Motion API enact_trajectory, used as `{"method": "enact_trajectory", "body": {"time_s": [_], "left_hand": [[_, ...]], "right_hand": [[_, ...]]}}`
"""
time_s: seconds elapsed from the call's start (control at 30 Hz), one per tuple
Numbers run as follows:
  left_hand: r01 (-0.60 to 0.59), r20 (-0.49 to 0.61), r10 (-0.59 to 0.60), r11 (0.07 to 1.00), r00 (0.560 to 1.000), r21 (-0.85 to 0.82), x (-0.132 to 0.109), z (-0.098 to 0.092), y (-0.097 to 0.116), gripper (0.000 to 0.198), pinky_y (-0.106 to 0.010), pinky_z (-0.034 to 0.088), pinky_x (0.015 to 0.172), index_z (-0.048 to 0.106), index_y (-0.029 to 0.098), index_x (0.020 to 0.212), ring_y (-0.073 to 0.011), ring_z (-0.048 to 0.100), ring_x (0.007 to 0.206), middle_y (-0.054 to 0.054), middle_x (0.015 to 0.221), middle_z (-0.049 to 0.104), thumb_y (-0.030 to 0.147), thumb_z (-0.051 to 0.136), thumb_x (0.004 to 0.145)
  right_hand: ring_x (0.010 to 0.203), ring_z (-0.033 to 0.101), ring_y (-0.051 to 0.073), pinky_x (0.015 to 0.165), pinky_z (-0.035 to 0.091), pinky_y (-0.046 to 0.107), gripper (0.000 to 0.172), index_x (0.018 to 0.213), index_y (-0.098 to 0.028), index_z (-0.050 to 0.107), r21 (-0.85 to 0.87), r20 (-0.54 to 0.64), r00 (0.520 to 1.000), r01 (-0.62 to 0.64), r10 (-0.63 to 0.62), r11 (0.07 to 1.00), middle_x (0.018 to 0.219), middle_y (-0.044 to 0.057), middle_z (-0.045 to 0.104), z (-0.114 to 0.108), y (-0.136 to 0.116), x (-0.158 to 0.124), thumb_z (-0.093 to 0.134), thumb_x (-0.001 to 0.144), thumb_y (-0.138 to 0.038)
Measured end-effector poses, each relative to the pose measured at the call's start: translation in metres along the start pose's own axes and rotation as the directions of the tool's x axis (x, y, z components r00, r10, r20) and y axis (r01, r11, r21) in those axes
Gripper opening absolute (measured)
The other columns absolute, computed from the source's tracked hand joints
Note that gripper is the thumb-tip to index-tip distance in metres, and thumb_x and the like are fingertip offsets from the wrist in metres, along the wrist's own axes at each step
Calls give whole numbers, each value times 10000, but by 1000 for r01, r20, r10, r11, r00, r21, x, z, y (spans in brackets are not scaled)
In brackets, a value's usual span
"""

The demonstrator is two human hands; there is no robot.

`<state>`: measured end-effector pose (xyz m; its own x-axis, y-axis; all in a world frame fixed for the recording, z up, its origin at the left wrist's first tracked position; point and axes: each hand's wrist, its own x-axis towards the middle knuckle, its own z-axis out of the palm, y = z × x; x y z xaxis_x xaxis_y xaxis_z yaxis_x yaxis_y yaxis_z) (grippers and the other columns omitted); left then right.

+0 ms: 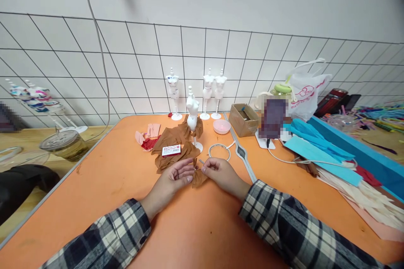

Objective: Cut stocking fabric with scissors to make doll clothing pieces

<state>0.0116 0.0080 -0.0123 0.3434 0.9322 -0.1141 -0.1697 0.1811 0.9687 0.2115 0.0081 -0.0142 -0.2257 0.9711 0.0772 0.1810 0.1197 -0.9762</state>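
Note:
My left hand and my right hand meet over the orange table, both pinching a small folded piece of brown crepe paper. A thin pin or wire shows between the right fingertips, too small to name. Just beyond lies a larger heap of brown paper with a small red and white box on it. A white mini mannequin wrapped in brown paper stands behind the heap. Both sleeves are plaid.
Three more white mannequins stand at the wire grid wall. A pink dish, cardboard box, wire ring, phone on a stand and blue paper sheets lie to the right. Pink scraps and a lidded cup are left.

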Motion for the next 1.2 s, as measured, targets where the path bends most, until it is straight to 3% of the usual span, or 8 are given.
{"method": "enact_trajectory", "body": {"time_s": [0.13, 0.23, 0.37, 0.47, 0.73, 0.97, 1.13, 1.2], "left_hand": [[32, 102, -42, 995, 994, 98, -3, 5, 9, 357, -261, 446, 704, 679, 151, 970, -152, 579, 760, -30, 808, 655, 416, 761, 744], [59, 68, -70, 987, 995, 151, -1, 7, 9, 338, -230, 402, 602, 653, 140, 813, -106, 500, 607, 12, 674, 600, 415, 802, 684], [60, -2, -61, 981, 998, 186, 1, 6, 6, 358, -242, 418, 639, 667, 152, 853, -125, 541, 661, -11, 759, 658, 419, 805, 659], [9, 38, -21, 960, 999, 278, 0, 7, 6, 317, -258, 434, 703, 688, 154, 844, -154, 578, 740, -34, 812, 688, 425, 766, 700], [-39, 16, 36, 913, 999, 407, -2, 10, 11, 275, -295, 448, 782, 727, 160, 848, -201, 596, 820, -55, 853, 703, 411, 709, 736], [-83, -6, 90, 942, 996, 326, -4, 10, 4, 457, -299, 475, 773, 648, 199, 1112, -213, 620, 865, -68, 1021, 701, 383, 766, 711], [-129, -3, 144, 895, 990, 428, -1, 8, -1, 242, -298, 467, 784, 686, 185, 915, -220, 623, 856, -54, 913, 709, 331, 746, 732], [-157, 12, 173, 859, 985, 486, -1, 8, 1, 155, -295, 460, 772, 690, 187, 839, -215, 620, 825, -47, 852, 706, 317, 713, 756]], "right_hand": [[614, 433, 105, 583, 341, 230, 211, 716, -171, 565, -28, 51, 998, 44, -43, 999, 660, -27, 510, 2, -3, -2, 583, 820, -354], [615, 435, 105, 579, 341, 230, 204, 714, -171, 569, -78, 32, 997, 75, -72, 994, 662, -25, 519, 2, -4, -3, 574, 830, -339], [623, 467, 102, 582, 359, 221, 71, 835, -180, 625, -179, 65, 995, 87, -77, 980, 717, -23, 571, 1, -2, -2, 580, 797, -220], [692, 530, 114, 631, 406, 222, 147, 925, -190, 645, -162, 97, 990, 118, -103, 980, 812, -6, 627, 3, -4, -3, 596, 788, -210], [639, 522, 117, 606, 420, 236, 114, 777, -168, 624, -32, -8, 1000, 3, -4, 999, 705, -7, 614, 8, -3, 0, 640, 772, -280], [651, 522, 123, 591, 404, 240, 67, 793, -182, 613, -50, -79, 989, 123, -126, 991, 721, -7, 580, 10, -5, -4, 604, 795, -248], [821, 583, 160, 702, 450, 273, 246, 1002, -199, 629, -153, -67, 940, 321, -334, 935, 943, 42, 661, 7, -14, -9, 651, 758, -207], [809, 582, 164, 706, 448, 281, 156, 930, -202, 647, -196, -41, 917, 381, -396, 904, 890, 40, 668, 6, -15, -9, 649, 776, -218]]}}
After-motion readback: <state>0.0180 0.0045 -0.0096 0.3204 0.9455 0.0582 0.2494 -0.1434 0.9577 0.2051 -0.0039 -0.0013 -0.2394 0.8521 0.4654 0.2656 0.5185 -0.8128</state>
